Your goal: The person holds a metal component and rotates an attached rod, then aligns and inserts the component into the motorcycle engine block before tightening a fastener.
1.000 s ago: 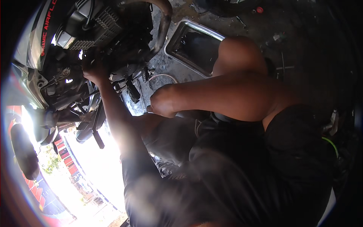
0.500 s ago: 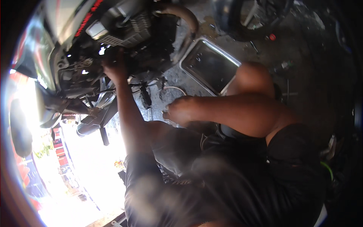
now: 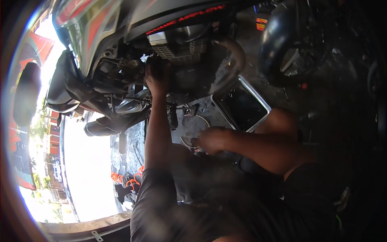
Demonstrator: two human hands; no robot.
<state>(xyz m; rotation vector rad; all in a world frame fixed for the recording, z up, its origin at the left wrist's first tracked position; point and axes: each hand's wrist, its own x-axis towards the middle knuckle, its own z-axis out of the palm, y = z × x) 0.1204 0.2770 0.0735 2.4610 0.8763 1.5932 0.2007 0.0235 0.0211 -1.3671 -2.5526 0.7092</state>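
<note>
A motorcycle (image 3: 177,18) with a grey, black and red body fills the upper part of the head view. My left arm reaches up to it, and my left hand (image 3: 158,82) is at the dark parts beside the finned engine (image 3: 181,50). Shadow hides the fingers of that hand. My right hand (image 3: 211,140) is held low beneath the engine, its fingers curled closed; what they hold, if anything, I cannot make out. A thin, pale curved hose or cable (image 3: 185,141) lies on the floor by its fingertips. Above it, the black footpeg (image 3: 173,117) hangs from the motorcycle.
A metal-rimmed rectangular tray (image 3: 262,103) lies on the floor beyond my right forearm, near the brown exhaust pipe (image 3: 238,56). A black tyre (image 3: 274,44) is at upper right. Coiled orange hose (image 3: 133,183) lies at lower left, beside the bright opening.
The view has turned, so the motorcycle, tray and hands appear farther right and lower. My left hand stays at the engine; my right hand stays low and closed.
</note>
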